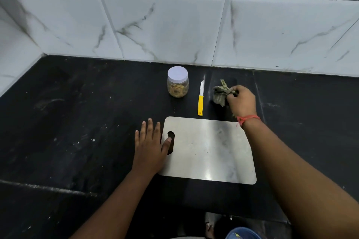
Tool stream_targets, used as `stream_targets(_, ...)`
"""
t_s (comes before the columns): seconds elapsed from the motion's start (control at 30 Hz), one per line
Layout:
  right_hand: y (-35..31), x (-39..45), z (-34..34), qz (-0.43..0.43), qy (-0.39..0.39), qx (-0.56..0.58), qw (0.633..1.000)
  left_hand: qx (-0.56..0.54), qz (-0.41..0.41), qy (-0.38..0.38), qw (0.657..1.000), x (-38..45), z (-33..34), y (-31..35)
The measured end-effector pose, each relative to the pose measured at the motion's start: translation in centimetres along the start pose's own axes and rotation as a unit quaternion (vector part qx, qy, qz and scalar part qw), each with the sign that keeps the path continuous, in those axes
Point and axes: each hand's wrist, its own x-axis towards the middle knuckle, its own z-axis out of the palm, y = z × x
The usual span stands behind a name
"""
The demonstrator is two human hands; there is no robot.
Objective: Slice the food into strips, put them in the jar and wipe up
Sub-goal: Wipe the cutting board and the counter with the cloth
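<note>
The right hand point(241, 101) pinches the bunched cloth point(221, 94) on the counter point(77, 122), beside the knife point(200, 101); the left hand point(150, 147) lies spread flat, thumb on the board point(209, 149); the closed jar point(178, 84) holds the strips. To wipe well, I think, hold the board steady and sweep the specks toward one edge; the cloth's underside is hidden; the blue thing point(242, 234) at the bottom is cut off.

A clear jar point(178, 84) with a white lid stood upright and closed just above frame centre, holding pale yellow strips point(177, 89). Just to its right lay a knife point(200, 98) with a yellow handle, blade pointing to the top of the frame. Right of the knife sat a crumpled grey-green cloth point(220, 94). Below them, at centre, lay a flat steel cutting board point(208, 150), handle slot at its left.
</note>
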Motion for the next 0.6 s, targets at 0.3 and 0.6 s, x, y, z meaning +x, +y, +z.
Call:
stream_targets(0.3,-1.2,-12.3,2.5,0.149,-0.147,0.291,0.934,-0.026,0.017,-0.006,1.000,-0.4,1.5,0.2)
stream_targets(0.6,2.3,-14.9,2.8,0.103,-0.150,0.115,0.977,-0.021,0.108,-0.002,0.994,-1.4,2.5,0.8)
